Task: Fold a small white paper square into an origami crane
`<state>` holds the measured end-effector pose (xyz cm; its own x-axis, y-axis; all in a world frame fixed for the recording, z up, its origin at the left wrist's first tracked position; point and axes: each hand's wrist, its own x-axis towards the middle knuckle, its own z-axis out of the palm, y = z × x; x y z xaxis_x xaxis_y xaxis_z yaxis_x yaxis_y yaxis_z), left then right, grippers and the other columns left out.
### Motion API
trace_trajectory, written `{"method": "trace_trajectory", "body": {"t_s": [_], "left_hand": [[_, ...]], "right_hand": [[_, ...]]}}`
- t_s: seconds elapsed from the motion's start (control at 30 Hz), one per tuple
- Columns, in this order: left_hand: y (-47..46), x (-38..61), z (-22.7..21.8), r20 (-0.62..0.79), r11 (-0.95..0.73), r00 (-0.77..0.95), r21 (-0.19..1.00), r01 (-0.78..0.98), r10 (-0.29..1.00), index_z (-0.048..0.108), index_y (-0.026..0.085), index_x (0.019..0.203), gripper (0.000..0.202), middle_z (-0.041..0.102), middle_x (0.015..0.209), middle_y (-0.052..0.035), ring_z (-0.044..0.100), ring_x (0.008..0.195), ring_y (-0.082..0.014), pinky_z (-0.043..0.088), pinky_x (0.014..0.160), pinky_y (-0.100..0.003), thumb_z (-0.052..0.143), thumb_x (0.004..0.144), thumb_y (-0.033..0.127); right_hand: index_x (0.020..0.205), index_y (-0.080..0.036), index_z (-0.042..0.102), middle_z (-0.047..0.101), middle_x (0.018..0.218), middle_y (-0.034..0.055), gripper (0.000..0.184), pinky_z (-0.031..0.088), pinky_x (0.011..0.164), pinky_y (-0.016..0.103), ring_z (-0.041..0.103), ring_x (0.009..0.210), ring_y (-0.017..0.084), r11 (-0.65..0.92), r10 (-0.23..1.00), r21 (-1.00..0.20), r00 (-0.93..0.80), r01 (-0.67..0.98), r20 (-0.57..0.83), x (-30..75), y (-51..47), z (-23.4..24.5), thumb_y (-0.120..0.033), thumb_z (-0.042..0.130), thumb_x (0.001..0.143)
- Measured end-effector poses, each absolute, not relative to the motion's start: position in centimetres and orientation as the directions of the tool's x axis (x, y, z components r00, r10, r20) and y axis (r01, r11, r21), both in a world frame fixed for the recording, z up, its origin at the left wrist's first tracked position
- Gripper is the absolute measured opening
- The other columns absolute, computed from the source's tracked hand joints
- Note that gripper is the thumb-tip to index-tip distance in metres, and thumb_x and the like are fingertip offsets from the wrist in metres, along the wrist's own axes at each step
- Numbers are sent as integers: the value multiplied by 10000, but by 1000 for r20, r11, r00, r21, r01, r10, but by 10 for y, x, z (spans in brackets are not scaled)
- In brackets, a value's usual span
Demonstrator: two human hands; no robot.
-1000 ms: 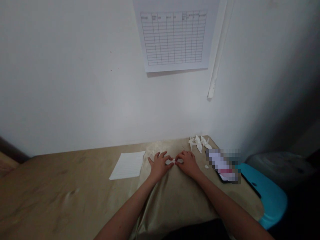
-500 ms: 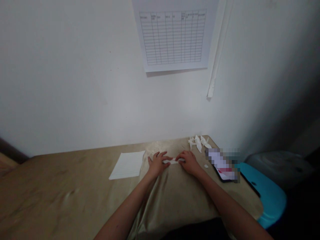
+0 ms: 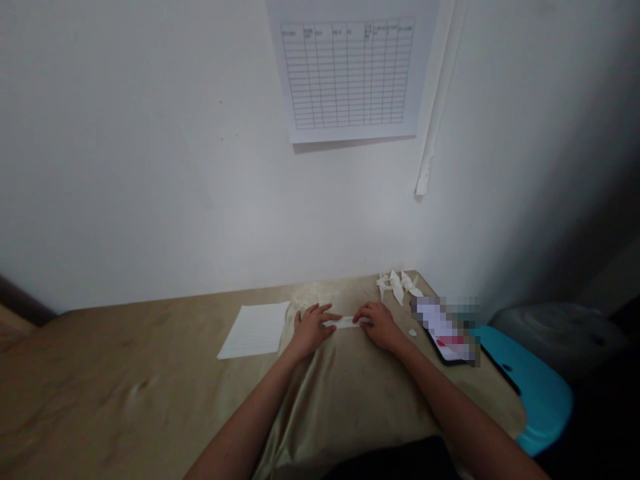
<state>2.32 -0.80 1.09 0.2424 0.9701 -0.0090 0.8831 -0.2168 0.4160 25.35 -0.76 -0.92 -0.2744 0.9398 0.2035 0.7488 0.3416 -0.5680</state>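
Observation:
A small white folded strip of paper (image 3: 346, 323) lies on the cloth-covered table between my two hands. My left hand (image 3: 312, 328) has its thumb and index finger at the strip's left end, while its other fingers are spread. My right hand (image 3: 376, 323) is curled over the right end, thumb and fingertips closed on the paper. The middle of the strip shows between them, and both its ends are partly hidden under fingers. Left of my left hand lies a flat sheet of lined paper (image 3: 256, 329).
Several folded paper figures (image 3: 398, 287) stand at the back right corner. A phone (image 3: 445, 333) and a small paper scrap (image 3: 413, 333) lie right of my right hand. A turquoise plastic seat (image 3: 545, 383) is beyond the table's right edge. A printed chart (image 3: 350, 80) hangs on the wall.
My left hand has shifted slightly left, and its fingers now leave more of the paper strip showing. The right hand has barely moved.

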Motion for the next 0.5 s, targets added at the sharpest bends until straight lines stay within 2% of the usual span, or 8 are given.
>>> {"method": "trace_trajectory", "body": {"t_s": [0.13, 0.33, 0.5], "left_hand": [[-8, 22, 8, 13, -236, 253, 406, 883, 967, 662, 473, 1213, 361, 506, 1512, 66, 338, 1464, -283, 154, 1182, -623, 648, 878, 340], [-9, 21, 5, 63, -277, 275, 408, 870, 959, 651, 430, 1244, 395, 535, 1487, 32, 366, 1436, -306, 145, 1174, -648, 664, 864, 323], [-12, 24, 9, 107, -298, 280, 428, 853, 954, 702, 397, 1166, 337, 578, 1441, 2, 410, 1395, -321, 147, 1161, -666, 718, 830, 377]], "right_hand": [[966, -246, 735, 674, 1093, 33, 272, 312, 1083, 374, 541, 1149, 214, 357, 934, -578, -281, 734, 220, 254, -6, -12, -105, 564, 810], [1068, -233, 713, 678, 1115, 55, 342, 318, 1073, 395, 520, 1164, 233, 394, 919, -575, -295, 717, 261, 255, -7, -13, -84, 567, 797], [1094, -245, 728, 674, 1094, 70, 344, 343, 1052, 410, 516, 1145, 247, 421, 906, -556, -303, 717, 295, 255, -7, -16, -111, 609, 801]]}}
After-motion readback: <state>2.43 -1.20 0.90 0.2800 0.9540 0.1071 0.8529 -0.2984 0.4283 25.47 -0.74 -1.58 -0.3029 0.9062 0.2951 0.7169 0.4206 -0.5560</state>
